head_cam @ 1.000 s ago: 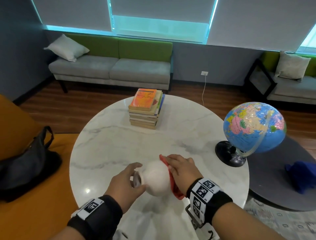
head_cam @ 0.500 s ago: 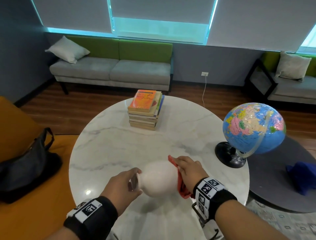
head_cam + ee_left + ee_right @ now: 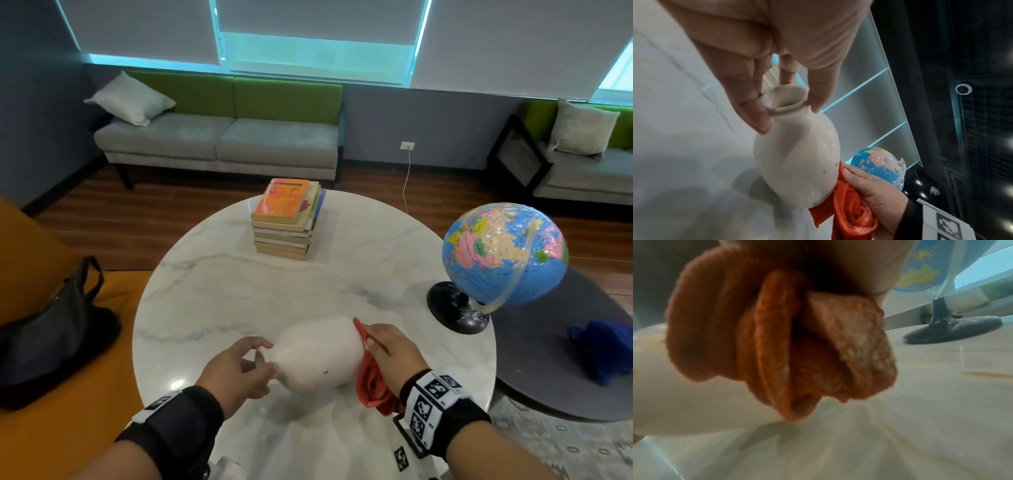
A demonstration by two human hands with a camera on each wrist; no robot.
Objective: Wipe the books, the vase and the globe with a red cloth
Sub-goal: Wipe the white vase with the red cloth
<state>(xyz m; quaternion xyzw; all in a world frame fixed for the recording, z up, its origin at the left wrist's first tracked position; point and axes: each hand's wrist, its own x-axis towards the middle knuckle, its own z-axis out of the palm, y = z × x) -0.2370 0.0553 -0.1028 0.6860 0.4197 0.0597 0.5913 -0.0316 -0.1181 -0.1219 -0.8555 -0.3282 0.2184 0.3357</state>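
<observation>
A white vase (image 3: 320, 354) (image 3: 797, 164) is tipped on its side above the near part of the round marble table (image 3: 239, 294), mouth pointing left. My left hand (image 3: 239, 368) (image 3: 781, 78) pinches its neck and rim. My right hand (image 3: 394, 354) (image 3: 869, 183) presses a bunched red cloth (image 3: 371, 380) (image 3: 849, 216) (image 3: 777, 345) against the vase's base. A stack of books (image 3: 286, 221) with an orange cover on top sits at the table's far side. The blue globe (image 3: 503, 253) (image 3: 877, 162) stands on a black base (image 3: 457, 308) (image 3: 953, 329) at the right edge.
A black bag (image 3: 51, 332) lies on an orange seat to the left. A grey low table (image 3: 565, 377) with a blue cloth (image 3: 603, 353) sits to the right. Grey-and-green sofas (image 3: 219, 137) line the far wall.
The vase has been turned and tipped further onto its side. My right hand with the cloth has slid from the vase's side round to its base end.
</observation>
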